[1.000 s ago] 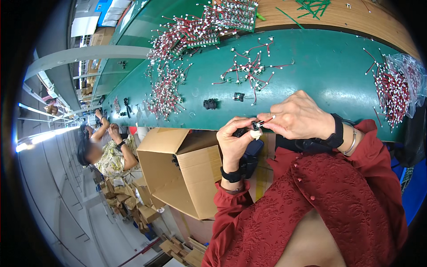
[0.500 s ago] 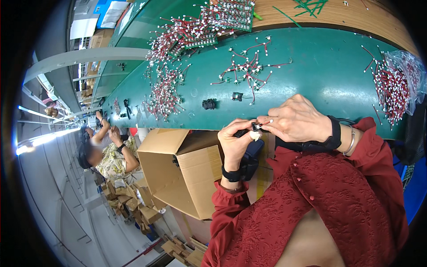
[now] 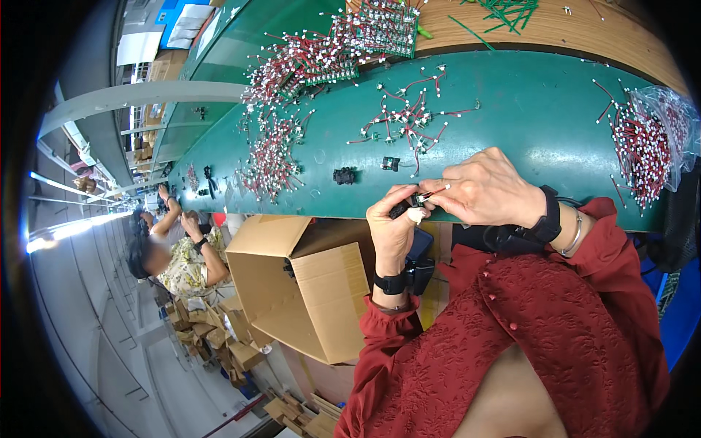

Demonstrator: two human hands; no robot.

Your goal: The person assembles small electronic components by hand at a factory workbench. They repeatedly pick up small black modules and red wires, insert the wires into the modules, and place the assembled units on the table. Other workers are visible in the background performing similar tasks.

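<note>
My left hand (image 3: 391, 223) grips a small black plastic part (image 3: 403, 207) just in front of the green bench's near edge. My right hand (image 3: 485, 190) pinches a short red wire with a white connector (image 3: 427, 196) and holds its tip against that black part. Both wrists carry black bands, and dark red sleeves cover my forearms. Two more small black parts (image 3: 344, 175) (image 3: 390, 163) lie on the green bench top (image 3: 526, 124) just beyond my hands.
Heaps of red wires with white ends (image 3: 405, 117) lie on the bench, more in a clear bag (image 3: 650, 146) at right. Green circuit boards (image 3: 380, 29) sit at the back. An open cardboard box (image 3: 307, 285) stands below left. Another person (image 3: 175, 255) works further left.
My hands have stayed at the same spot by the bench edge; the right fingers have shifted slightly on the wire end against the black part.
</note>
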